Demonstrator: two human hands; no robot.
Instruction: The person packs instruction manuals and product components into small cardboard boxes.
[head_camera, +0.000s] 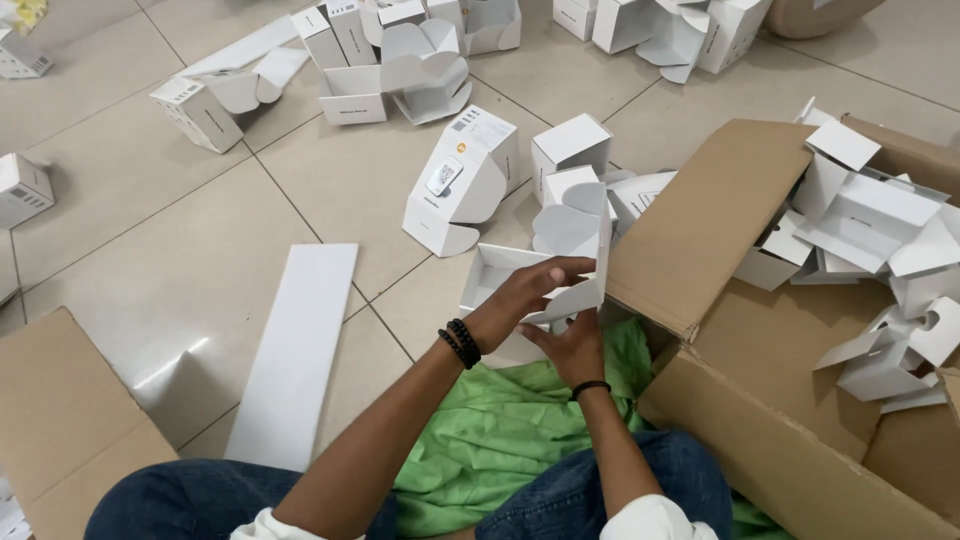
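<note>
left hand (530, 290) fingers pinch white carton (520, 285) flap | right hand (572, 345) curled beneath (steadying) | crease squarely, 2 hands close

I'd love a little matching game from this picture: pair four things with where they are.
Things:
1. small white box
2. green cloth
3. long white strip
4. big cardboard carton

Places:
a. flat on the tiles, left of the arms
b. held in both hands
c. open, at the right, full of white boxes
d. on the floor under the hands

Pairs: 1-b, 2-d, 3-a, 4-c
</note>
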